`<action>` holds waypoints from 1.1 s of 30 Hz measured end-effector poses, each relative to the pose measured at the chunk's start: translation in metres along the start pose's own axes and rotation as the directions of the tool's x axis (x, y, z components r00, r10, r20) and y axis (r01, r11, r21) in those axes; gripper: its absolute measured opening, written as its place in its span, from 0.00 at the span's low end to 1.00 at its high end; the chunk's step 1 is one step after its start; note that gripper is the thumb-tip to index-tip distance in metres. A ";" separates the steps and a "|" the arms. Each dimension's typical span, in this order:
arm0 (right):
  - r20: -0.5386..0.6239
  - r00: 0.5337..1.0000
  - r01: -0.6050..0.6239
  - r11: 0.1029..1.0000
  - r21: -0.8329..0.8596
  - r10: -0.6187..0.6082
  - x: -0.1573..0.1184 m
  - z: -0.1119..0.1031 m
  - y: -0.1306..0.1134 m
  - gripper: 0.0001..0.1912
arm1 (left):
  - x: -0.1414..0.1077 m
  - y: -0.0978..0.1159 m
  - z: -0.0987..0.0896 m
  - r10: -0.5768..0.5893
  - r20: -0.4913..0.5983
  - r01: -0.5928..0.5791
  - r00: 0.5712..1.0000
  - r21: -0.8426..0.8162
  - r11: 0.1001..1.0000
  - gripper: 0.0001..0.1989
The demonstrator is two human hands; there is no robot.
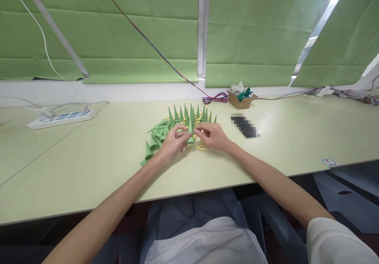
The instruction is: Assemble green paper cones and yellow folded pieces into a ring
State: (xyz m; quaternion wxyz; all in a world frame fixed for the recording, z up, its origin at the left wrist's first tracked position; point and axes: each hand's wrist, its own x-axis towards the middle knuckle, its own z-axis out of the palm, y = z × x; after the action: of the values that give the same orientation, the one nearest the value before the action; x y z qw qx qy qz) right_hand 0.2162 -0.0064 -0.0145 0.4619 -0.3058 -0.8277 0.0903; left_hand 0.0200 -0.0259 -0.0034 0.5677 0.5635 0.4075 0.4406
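My left hand (175,141) pinches a green cone (191,132), which stands point up between my two hands. My right hand (211,134) is closed at the cone's right side, its thumb and forefinger pressed together; whatever sits between them is too small to make out. Behind my hands several green cones (176,115) stand upright on the table. More green cones (154,142) lie or lean in a heap to the left of my left hand. Small yellow pieces (202,147) are scattered below my right hand and among the cones.
A pale table (118,149) spans the view. At its back are a small cardboard box (240,103) with plastic and green material, and coiled wires (215,98). A blurred black object (245,126) lies to the right. A white power strip (62,118) is at the left.
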 end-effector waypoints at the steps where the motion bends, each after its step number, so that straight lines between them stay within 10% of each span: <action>1: -0.001 1.000 -0.021 0.999 -0.032 0.021 0.000 0.001 0.002 0.10 | 0.000 -0.001 0.000 0.005 -0.008 -0.005 1.000 0.004 1.000 0.21; 33: 0.377 0.912 0.000 0.919 -0.395 0.162 -0.001 0.014 0.016 0.13 | -0.002 0.002 0.001 0.331 -0.167 -0.205 0.929 0.512 0.834 0.16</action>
State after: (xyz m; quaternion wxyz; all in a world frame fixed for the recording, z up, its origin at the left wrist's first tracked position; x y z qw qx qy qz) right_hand 0.2116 0.0077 -0.0302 0.2081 -0.4004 -0.8924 0.0056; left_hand 0.0208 -0.0283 -0.0010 0.2841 0.6799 0.4892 0.4666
